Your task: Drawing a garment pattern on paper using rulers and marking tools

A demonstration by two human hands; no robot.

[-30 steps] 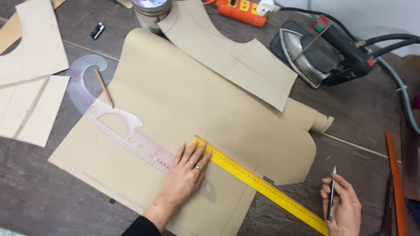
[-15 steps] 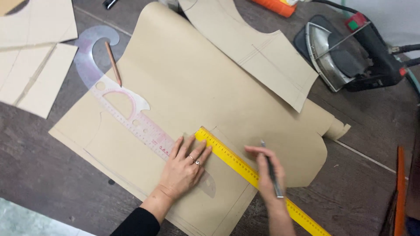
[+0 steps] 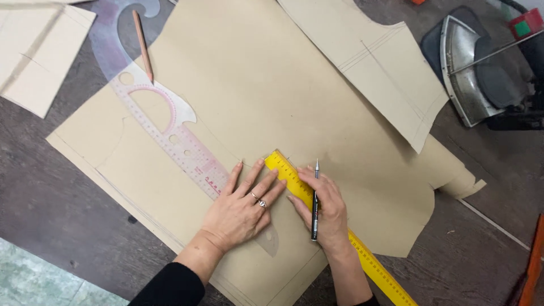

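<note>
Two hands are seen pressed down on a large sheet of tan pattern paper [image 3: 272, 96] that is spread over the dark desk [image 3: 62, 209]. The left hand [image 3: 241, 209] is laid flat and open, fingers spread, with nothing held; its fingertips rest against the near end of a yellow ruler [image 3: 283, 170] and its palm covers the lower end of a clear curved ruler [image 3: 170, 127]. The right hand [image 3: 323, 207] is placed on top of the yellow ruler, just beside the left, and a black pen [image 3: 314, 204] is held loosely under its fingers, tip pointing away from the person.

The yellow ruler's long axis runs diagonally, from its upper-left end between the two hands down to the lower right under the right forearm. The pen lies across that axis, nearly upright in the picture, its tip just right of the ruler's upper edge. The right hand is the nearer one to the drawing edge.

A wooden pencil [image 3: 143, 45] lies on the curved ruler, well apart. A second cut pattern piece [image 3: 374, 62] overlaps the sheet, and an iron [image 3: 481, 73] rests at the far right.
</note>
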